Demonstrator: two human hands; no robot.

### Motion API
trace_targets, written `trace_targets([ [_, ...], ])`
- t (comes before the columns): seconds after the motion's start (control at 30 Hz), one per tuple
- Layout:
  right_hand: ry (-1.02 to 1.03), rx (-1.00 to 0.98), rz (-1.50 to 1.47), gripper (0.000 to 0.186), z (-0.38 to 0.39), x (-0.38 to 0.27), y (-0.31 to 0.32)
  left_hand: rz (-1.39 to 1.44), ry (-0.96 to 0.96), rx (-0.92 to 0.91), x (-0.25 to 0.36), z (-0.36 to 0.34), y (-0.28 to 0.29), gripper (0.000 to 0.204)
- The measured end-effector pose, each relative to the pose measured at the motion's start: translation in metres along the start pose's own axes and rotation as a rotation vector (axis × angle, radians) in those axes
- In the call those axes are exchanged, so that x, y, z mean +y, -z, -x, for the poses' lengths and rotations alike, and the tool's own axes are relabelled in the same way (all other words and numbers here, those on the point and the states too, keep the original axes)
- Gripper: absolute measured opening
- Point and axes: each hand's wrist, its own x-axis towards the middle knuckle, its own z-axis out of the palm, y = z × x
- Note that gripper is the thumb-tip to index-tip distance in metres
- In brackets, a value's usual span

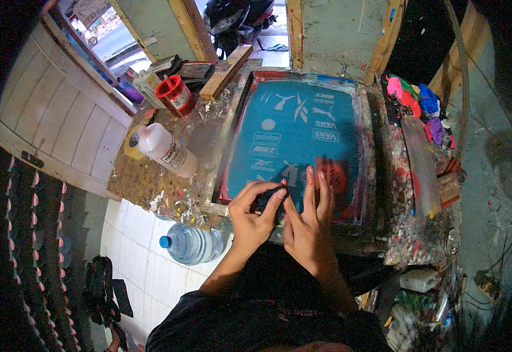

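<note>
Over the near edge of a screen-printing frame (219, 164) with teal mesh (291, 126), my two hands are close together. My left hand (252, 216) is closed, thumb against curled fingers, around a small dark piece (263, 201) that looks like black cloth; its exact kind is hidden. Beside it, my right hand (310, 232) has its longer fingers stretched upward and apart. Its index finger leans against the dark piece near my left fingertips. Pale logo shapes show across the mesh. A dark square with a red round patch (333, 176) appears just beyond my right fingertips.
Left of the frame are a white plastic bottle (171, 154), a roll of tape (133, 144), a red tub (175, 95) and a wooden bar (226, 73). On the right lie colourful paint-stained lumps (411, 97) and a long pale squeegee-like strip (420, 167). A large water bottle (192, 244) lies below.
</note>
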Motion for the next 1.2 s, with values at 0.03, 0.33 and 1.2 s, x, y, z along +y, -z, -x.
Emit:
trace_targets([
  [0.03, -0.011, -0.006, 0.029, 0.056, -0.002, -0.004, 0.004, -0.007, -0.005, 0.001, 0.001, 0.001, 0.001, 0.015],
  [0.33, 0.080, 0.000, 0.202, 0.046, 0.002, 0.007, 0.005, -0.197, -0.180, -0.139, 0.004, -0.015, 0.020, 0.014],
  [1.2, 0.189, -0.024, 0.285, 0.027, 0.000, 0.018, 0.016, 0.043, 0.122, -0.438, 0.003, -0.018, 0.033, 0.016],
])
